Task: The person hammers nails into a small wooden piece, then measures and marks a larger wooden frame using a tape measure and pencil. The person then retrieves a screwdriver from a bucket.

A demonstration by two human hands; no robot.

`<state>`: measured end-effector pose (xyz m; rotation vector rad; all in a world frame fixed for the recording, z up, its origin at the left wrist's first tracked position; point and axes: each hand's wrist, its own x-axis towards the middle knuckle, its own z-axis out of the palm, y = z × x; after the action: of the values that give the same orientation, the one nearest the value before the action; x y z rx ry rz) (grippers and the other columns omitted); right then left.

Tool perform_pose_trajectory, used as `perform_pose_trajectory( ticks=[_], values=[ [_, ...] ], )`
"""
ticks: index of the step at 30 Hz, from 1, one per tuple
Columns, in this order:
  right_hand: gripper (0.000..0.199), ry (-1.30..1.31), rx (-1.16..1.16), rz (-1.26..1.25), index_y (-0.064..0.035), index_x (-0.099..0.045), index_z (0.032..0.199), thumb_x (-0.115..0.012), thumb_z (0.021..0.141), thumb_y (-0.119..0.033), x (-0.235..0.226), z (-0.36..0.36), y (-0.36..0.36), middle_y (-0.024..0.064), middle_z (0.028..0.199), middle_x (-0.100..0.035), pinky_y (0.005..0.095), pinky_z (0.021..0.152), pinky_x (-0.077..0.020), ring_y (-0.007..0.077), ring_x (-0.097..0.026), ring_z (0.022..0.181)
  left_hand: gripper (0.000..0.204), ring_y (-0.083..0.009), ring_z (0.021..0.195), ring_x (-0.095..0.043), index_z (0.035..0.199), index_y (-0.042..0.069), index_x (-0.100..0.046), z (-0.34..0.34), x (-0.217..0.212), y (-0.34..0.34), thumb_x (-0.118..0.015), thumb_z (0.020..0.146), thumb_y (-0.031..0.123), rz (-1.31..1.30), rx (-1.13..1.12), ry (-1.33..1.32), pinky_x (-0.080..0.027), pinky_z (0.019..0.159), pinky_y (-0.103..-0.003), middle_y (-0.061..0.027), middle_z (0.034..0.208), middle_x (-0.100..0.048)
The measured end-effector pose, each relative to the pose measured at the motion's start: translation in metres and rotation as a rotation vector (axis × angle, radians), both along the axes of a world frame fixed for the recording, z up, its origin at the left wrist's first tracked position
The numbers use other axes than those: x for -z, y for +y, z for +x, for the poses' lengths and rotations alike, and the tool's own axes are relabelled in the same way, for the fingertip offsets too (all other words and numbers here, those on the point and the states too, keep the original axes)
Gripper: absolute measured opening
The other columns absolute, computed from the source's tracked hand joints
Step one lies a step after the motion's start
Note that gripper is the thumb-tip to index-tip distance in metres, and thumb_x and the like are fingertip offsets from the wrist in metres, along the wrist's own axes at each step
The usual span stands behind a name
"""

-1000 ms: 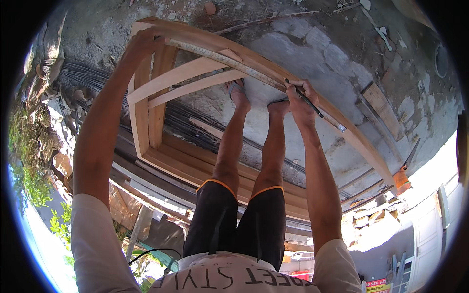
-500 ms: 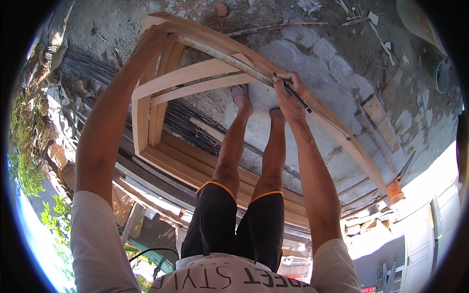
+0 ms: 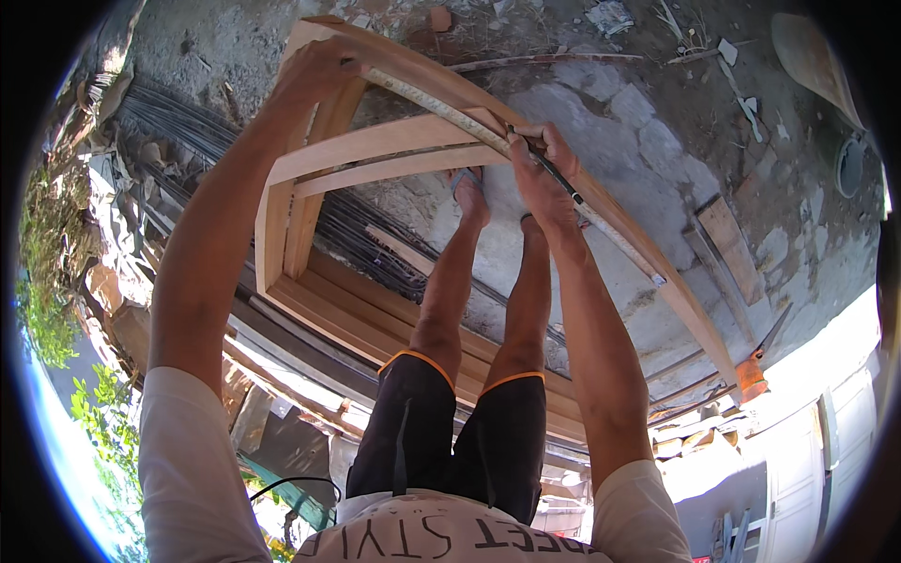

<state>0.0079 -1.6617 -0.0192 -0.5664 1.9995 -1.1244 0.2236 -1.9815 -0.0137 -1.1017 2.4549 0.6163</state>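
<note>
My left hand (image 3: pixel 322 68) is closed over one end of a long, thin measuring strip (image 3: pixel 436 109), pressing it to the far edge of a wooden frame (image 3: pixel 399 56). Marks run along the strip, which lies on the edge bar and passes beneath my right hand (image 3: pixel 546 178). Closed fingers of that hand grip a dark pencil-like marker (image 3: pixel 556 178), its tip resting by the bar near where two curved crosspieces (image 3: pixel 375 145) meet it. Beyond my right wrist the strip continues to a pale end. My left fingertips are partly hidden.
An orange-handled saw (image 3: pixel 753 375) lies by the frame's right end. Loose boards (image 3: pixel 730 249) rest on the concrete at right. Dark rods (image 3: pixel 361 239) lie beneath the frame, and a round bucket-like thing (image 3: pixel 849 167) stands far right. My feet stand inside the frame.
My right hand has slid left along the strip with the marker, closer to the crosspieces. The left hand stays at its end of the strip. The whole view has shifted slightly.
</note>
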Motion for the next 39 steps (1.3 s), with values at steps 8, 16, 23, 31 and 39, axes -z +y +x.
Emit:
perform_pose_trajectory(
  ticks=[8,16,23,31,39],
  values=[
    [0.014,-0.145,0.006,0.014,-0.0004,-0.074,0.098,-0.071,0.09,-0.011,0.013,-0.006,-0.007,0.0069,0.079,-0.075,0.0272,0.065,-0.0516,0.008,-0.065,0.07,0.038,-0.037,0.101,-0.073,0.119,0.01,-0.073,-0.004,-0.003,0.004,-0.075,0.093,0.038,-0.043,0.034,-0.025,-0.056,0.089,-0.048,-0.0173,0.106,-0.077],
    [0.017,-0.218,0.038,0.019,0.0007,-0.076,0.101,-0.071,0.091,-0.011,0.017,-0.007,-0.009,0.0029,0.075,-0.072,0.0247,0.064,-0.0496,0.0047,-0.061,0.069,0.039,-0.0368,0.104,-0.074,0.12,0.015,-0.077,-0.003,-0.003,0.005,-0.077,0.09,0.04,-0.014,-0.015,-0.006,-0.056,0.093,-0.052,-0.0184,0.11,-0.077],
    [0.016,-0.16,0.018,0.043,-0.0005,-0.077,0.099,-0.071,0.089,-0.011,0.022,-0.006,-0.007,0.0028,0.072,-0.07,0.0245,0.063,-0.049,0.0039,-0.06,0.068,0.037,-0.0352,0.103,-0.074,0.122,0.014,-0.076,-0.004,-0.003,0.006,-0.076,0.092,0.037,-0.023,0.0,-0.001,-0.056,0.091,-0.049,-0.0164,0.109,-0.077],
    [0.017,-0.162,-0.023,0.099,-0.0005,-0.077,0.102,-0.073,0.092,-0.013,0.013,-0.009,-0.009,0.0017,0.08,-0.072,0.0248,0.065,-0.049,0.0054,-0.061,0.073,0.037,-0.0346,0.102,-0.074,0.12,0.013,-0.076,-0.008,-0.014,0.011,-0.076,0.092,0.036,-0.019,-0.031,0.008,-0.055,0.091,-0.048,-0.0164,0.107,-0.077],
    [0.017,-0.169,0.013,0.042,-0.0015,-0.078,0.1,-0.072,0.09,-0.014,0.025,-0.006,-0.006,0.0042,0.077,-0.072,0.027,0.066,-0.0518,0.007,-0.063,0.071,0.043,-0.0364,0.104,-0.073,0.12,0.009,-0.072,-0.003,-0.007,0.008,-0.074,0.093,0.042,-0.017,-0.042,-0.015,-0.055,0.09,-0.05,-0.0179,0.106,-0.076]
  ],
)
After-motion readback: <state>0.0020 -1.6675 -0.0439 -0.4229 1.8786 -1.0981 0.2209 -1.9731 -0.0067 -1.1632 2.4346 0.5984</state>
